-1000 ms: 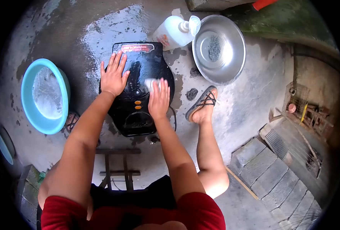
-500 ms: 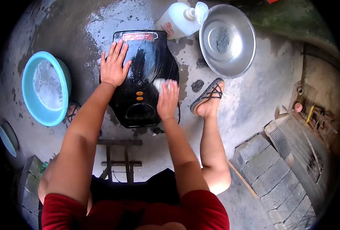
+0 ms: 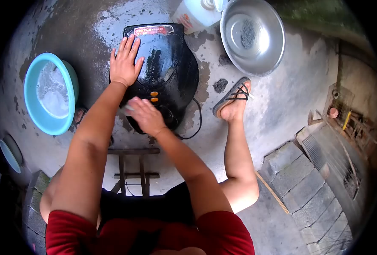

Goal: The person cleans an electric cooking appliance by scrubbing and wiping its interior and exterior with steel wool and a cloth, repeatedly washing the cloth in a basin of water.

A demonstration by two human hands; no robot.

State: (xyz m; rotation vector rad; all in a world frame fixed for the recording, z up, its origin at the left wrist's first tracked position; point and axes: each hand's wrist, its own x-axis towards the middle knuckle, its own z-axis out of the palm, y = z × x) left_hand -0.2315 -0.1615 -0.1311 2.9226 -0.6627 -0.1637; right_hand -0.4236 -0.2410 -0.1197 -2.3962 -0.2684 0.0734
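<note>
A wet black electric griddle point(image 3: 171, 63) with a closed lid, two orange indicator lights and a red-and-white label lies on the concrete floor. My left hand point(image 3: 124, 63) rests flat on the left side of its lid, fingers spread. Near the front left edge, below the lights, my right hand point(image 3: 145, 114) presses a whitish cloth point(image 3: 128, 109) against the griddle. Motion blurs that hand, and most of the cloth is hidden under the fingers. A black power cord point(image 3: 200, 123) curves round the front right of the griddle.
A turquoise basin point(image 3: 71, 85) with sudsy water stands at the left. Behind the griddle is a white pump bottle point(image 3: 195, 19), beside a steel basin point(image 3: 275, 42). My sandalled foot point(image 3: 235, 100) is at the right, and concrete blocks point(image 3: 303, 182) lie farther right.
My right hand has moved left with the cloth, from the griddle's right side to its front left. My left hand stays on the lid. The view has shifted slightly.
</note>
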